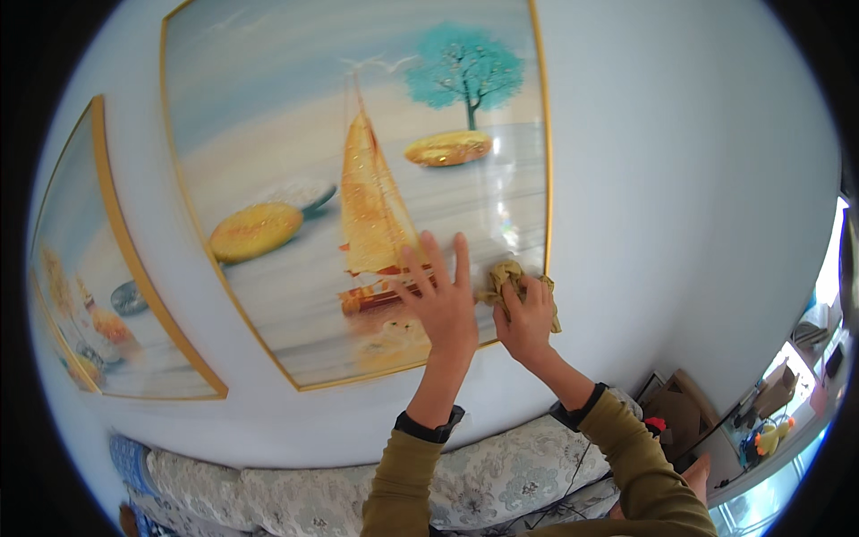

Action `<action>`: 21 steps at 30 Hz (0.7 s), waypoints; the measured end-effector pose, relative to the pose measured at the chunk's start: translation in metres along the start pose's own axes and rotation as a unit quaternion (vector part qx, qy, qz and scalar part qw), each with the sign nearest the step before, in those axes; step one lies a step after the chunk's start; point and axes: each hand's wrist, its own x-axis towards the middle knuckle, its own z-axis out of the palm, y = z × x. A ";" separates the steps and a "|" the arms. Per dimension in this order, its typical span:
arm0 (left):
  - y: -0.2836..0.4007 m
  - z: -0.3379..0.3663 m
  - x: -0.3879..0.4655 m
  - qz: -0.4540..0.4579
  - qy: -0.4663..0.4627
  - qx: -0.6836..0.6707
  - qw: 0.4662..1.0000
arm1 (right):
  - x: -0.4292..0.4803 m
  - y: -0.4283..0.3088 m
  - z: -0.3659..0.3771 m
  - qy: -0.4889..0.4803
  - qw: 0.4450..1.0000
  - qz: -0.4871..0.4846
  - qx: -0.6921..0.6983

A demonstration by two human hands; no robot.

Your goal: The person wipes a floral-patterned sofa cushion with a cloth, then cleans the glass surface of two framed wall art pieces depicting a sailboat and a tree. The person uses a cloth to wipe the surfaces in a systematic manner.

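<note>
A large framed picture (282, 302) of a sailboat, a teal tree and golden stones hangs on the wall, its surface glossy with light reflections. My left hand (444, 309) lies with fingers spread over the picture near the boat's hull and holds nothing. To its right, my right hand (530, 319) grips a crumpled olive-yellow cloth (507, 276) against the picture's lower right part, beside the gold frame (549, 201). Part of the cloth is hidden under my fingers.
Another gold-framed picture (161, 322) hangs at the left. Below stands a sofa (309, 493) with a floral cover. At the lower right are a brown box (681, 403), a plush toy (773, 436) and a bright window (832, 255). Dark cords (570, 486) lie over the sofa.
</note>
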 end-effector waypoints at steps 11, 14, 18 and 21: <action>-0.020 -0.004 -0.011 0.003 0.069 -0.188 0.980 | 0.050 -0.019 0.028 0.106 0.994 0.016 -0.012; -0.034 0.001 -0.018 -0.007 0.096 -0.282 0.955 | 0.034 -0.030 0.031 0.078 0.997 -0.014 0.007; -0.057 -0.001 -0.025 0.007 0.084 -0.385 0.919 | 0.010 -0.049 0.035 0.031 0.998 -0.021 0.043; -0.081 -0.007 -0.026 0.024 0.090 -0.434 0.896 | -0.003 -0.064 0.039 0.016 0.999 -0.023 0.042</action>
